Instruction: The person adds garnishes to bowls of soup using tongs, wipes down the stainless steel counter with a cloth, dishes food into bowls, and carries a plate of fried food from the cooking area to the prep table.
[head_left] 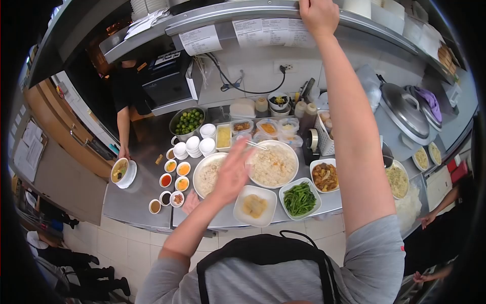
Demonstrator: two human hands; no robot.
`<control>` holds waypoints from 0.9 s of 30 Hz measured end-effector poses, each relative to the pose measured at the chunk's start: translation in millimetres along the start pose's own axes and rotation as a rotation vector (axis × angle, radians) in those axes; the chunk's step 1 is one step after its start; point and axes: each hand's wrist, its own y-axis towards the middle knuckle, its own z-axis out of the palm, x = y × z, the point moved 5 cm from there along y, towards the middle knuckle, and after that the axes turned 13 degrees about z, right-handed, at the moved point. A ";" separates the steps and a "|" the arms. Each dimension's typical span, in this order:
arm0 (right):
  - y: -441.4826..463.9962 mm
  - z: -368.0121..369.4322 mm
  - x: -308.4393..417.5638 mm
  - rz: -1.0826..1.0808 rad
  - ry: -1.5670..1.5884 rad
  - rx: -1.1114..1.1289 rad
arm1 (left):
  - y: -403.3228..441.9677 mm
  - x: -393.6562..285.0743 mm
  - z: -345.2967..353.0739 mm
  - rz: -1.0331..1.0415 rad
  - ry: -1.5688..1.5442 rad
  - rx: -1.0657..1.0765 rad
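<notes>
My left hand [236, 171], smeared by motion, is over the counter between two large bowls of rice, the left bowl [206, 175] and the right bowl [275, 164]. Its fingers look stretched out, with nothing visible in them. By the fingertips, a pale utensil [256, 145] lies at the right bowl's rim. My right hand [320, 19] is raised to the metal shelf edge [228, 14], beside paper slips [273, 32]; its fingers are cut off by the frame. Below my left hand stand a square bowl of pale food [254, 205] and a dish of green vegetables [299, 199].
Small sauce cups [165, 180] and a bowl of green limes [187, 121] stand at left. A co-worker's hand [124, 153] touches a soup bowl [120, 171]. Another person's hand [428, 219] is at right, near large lidded pots [405, 109]. A stew dish [325, 176] stands by my right arm.
</notes>
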 end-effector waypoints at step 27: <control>-5.5 0.9 4.1 -0.047 -0.040 -0.023 | 304.3 -60.4 79.4 0.322 0.601 0.536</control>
